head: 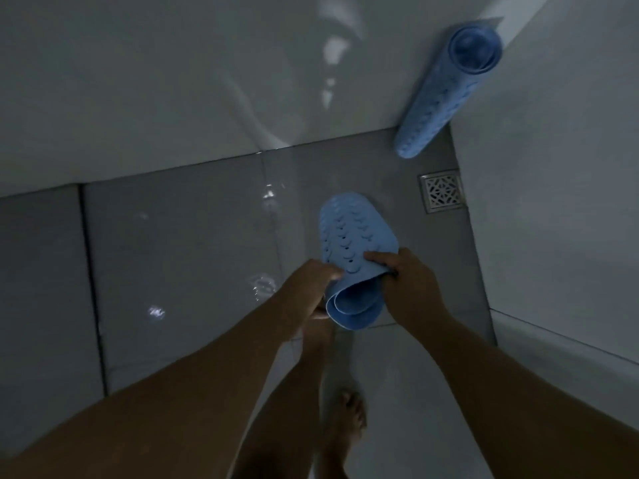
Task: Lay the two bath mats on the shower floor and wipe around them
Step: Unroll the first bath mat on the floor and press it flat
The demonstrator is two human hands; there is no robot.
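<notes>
Grey shower floor tiles point(179, 236) carry a floor drain point(442, 192). Left hand point(311, 281) and right hand point(409, 285) grip a half-unrolled blue bath mat point(352, 243) beside the drain, its long axis pointing toward the back wall. Beyond the drain, a rolled bath mat point(446, 95) leans upright in the corner.

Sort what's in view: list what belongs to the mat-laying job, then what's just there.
Job:
- half-unrolled blue mat, gripped by left hand and right hand
- rolled blue mat, leaning in the corner
- shower floor, wet in patches

Just there:
- metal drain grate
- wall tiles
</notes>
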